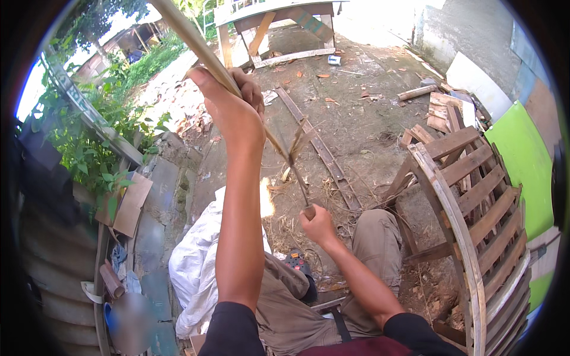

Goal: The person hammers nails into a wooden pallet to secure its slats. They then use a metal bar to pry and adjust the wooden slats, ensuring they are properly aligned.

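Observation:
My left hand point(234, 113) is raised and wrapped round a long, pale wooden or bamboo pole point(199, 44). The pole slants from the top of the view down toward my right hand point(319, 226). That hand grips the short brown handle of a knife point(300, 183), whose narrow dark blade points up and away from me. Near the blade's upper part is the pole's low end, and thin splinters or shavings point(298, 141) stick out there. Whether the blade's edge touches the wood is hard to see. My trousered knees are spread below both hands.
A white sack point(199, 261) lies beside my left leg. Close on my right stands a slatted wooden frame point(475, 237), with scrap boards and a green panel point(519, 160) behind. A long narrow strip point(317, 145) lies on the ground ahead; a table point(291, 29) stands farther off.

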`<state>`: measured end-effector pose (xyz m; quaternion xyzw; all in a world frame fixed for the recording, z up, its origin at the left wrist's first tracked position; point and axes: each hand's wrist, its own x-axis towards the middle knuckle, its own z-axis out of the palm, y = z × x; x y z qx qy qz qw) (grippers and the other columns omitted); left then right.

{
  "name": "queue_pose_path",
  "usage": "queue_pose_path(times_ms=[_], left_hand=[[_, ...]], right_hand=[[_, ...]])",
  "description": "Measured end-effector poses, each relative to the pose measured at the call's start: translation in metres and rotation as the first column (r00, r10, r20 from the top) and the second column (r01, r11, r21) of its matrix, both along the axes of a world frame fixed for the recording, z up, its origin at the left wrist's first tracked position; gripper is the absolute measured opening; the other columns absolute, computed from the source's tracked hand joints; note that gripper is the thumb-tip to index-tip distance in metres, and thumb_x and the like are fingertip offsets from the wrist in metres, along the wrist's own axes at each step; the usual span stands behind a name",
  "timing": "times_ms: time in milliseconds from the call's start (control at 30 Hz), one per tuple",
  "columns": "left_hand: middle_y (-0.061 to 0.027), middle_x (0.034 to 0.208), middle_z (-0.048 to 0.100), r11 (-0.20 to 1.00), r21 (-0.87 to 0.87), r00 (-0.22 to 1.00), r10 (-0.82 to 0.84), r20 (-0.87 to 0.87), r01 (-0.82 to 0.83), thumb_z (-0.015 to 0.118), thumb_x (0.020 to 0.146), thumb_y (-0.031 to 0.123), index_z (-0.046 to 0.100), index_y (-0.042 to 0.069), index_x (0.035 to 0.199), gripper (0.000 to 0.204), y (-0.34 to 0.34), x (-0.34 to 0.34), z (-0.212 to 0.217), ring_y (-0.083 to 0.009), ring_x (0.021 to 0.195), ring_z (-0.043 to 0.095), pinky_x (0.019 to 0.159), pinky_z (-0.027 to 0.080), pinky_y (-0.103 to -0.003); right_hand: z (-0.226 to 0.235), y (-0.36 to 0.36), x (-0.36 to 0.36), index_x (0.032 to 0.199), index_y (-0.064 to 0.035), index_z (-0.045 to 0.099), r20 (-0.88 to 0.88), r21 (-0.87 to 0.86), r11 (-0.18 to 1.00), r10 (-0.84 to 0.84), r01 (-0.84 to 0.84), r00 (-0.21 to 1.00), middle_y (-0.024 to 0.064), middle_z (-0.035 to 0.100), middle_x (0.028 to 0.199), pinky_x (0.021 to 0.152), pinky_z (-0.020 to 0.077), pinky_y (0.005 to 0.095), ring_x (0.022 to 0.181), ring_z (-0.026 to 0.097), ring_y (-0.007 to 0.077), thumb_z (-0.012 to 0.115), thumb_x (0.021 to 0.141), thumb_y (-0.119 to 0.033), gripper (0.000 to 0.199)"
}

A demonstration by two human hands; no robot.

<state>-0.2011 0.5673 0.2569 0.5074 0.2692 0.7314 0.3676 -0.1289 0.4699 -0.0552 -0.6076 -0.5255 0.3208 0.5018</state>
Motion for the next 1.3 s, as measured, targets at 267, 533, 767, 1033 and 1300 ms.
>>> queue_pose_path(times_ms=[267,533,767,1033,1300], left_hand=[[0.0030,0.054,0.025,0.998,-0.051,0.996,0.045,0.082,-0.041,0.011,0.092,0.083,0.029,0.015,0.064,0.075,0.012,-0.027,0.005,-0.0111,0.044,0.029,0.038,0.018,-0.025],[0.0034,0.051,0.024,0.997,-0.044,0.992,0.064,0.112,-0.059,0.014,0.089,0.087,0.028,0.015,0.062,0.078,-0.002,-0.019,0.003,-0.0107,0.041,0.026,0.035,0.016,-0.025],[0.0029,0.047,0.022,0.992,0.078,0.987,0.083,0.141,-0.094,0.018,0.089,0.086,0.030,0.016,0.058,0.078,-0.013,-0.059,-0.012,-0.0099,0.037,0.021,0.032,0.014,-0.024],[0.0015,0.043,0.021,0.991,0.087,0.986,0.087,0.140,-0.100,0.015,0.089,0.086,0.025,0.016,0.056,0.078,-0.023,-0.070,-0.044,-0.0105,0.035,0.019,0.034,0.016,-0.025],[0.0019,0.045,0.023,0.985,0.071,0.975,0.145,0.169,-0.159,0.019,0.091,0.084,0.026,0.017,0.055,0.076,-0.028,-0.087,-0.045,-0.0090,0.034,0.020,0.032,0.018,-0.021]], right_hand=[[0.061,0.004,0.016,0.082,0.0033,0.061,-0.325,-0.219,0.913,0.265,-0.345,0.908,0.0123,0.062,0.062,0.050,0.0436,0.0333,0.050,0.057,0.0195,0.072,0.089,-0.026,0.032],[0.093,0.010,0.004,0.091,0.0008,0.066,-0.092,-0.097,0.985,0.136,-0.144,0.986,0.0226,0.067,0.074,0.064,0.0503,0.0429,0.069,0.067,0.0330,0.069,0.086,-0.024,0.026],[0.008,0.021,-0.003,0.087,0.0032,0.063,-0.224,-0.103,0.946,0.281,-0.309,0.933,0.0222,0.068,0.079,0.069,0.0504,0.0444,0.074,0.066,0.0368,0.068,0.082,-0.026,0.030],[0.064,-0.012,-0.038,0.090,0.0020,0.064,-0.159,0.026,0.958,0.286,-0.286,0.945,0.0239,0.068,0.080,0.071,0.0517,0.0455,0.078,0.066,0.0415,0.067,0.082,-0.023,0.026],[-0.024,0.032,-0.027,0.081,0.0039,0.061,-0.071,-0.112,0.979,0.163,-0.170,0.984,0.0204,0.064,0.067,0.062,0.0492,0.0443,0.062,0.061,0.0360,0.064,0.083,-0.021,0.025]])
